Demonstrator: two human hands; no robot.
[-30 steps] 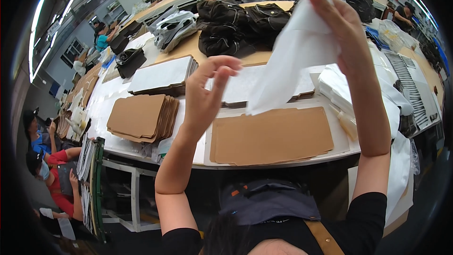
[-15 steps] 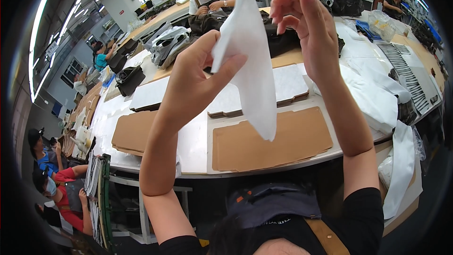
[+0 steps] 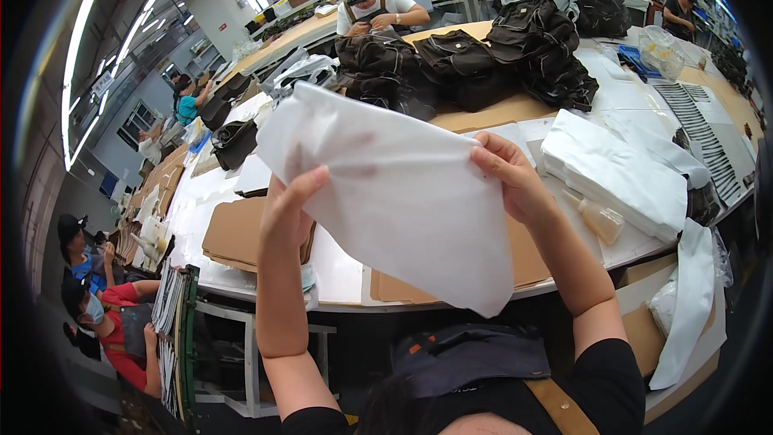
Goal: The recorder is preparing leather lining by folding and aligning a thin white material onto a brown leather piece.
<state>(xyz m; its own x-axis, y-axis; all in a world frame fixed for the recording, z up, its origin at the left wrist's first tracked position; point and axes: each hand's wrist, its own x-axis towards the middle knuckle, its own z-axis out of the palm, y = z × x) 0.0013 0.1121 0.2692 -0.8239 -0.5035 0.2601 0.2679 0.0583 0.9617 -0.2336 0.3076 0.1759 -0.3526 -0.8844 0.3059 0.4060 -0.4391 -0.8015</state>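
Observation:
A thin white sheet (image 3: pixel 403 201), slightly see-through, is held up above the table between my two hands. My left hand (image 3: pixel 288 208) grips its left part, thumb in front and the fingers showing dimly through from behind. At the upper right edge, my right hand (image 3: pixel 512 176) pinches the sheet between thumb and fingers. The sheet is spread and tilted, its lower right corner hanging near the table's front edge. Behind it, a stack of brown card pieces (image 3: pixel 527 259) is mostly covered. Another brown card stack (image 3: pixel 233 229) lies left of my left hand.
A thick pile of white sheets (image 3: pixel 616 173) lies at the right, beside a translucent yellowish plastic container (image 3: pixel 602 219). Dark bags (image 3: pixel 535 44) are heaped across the table. A white strip (image 3: pixel 684 306) hangs over a box at the right. A co-worker (image 3: pixel 377 8) sits opposite.
My right hand has come down and taken hold of the sheet's edge. The sheet, hanging narrow from my left hand before, is now spread wide between both hands.

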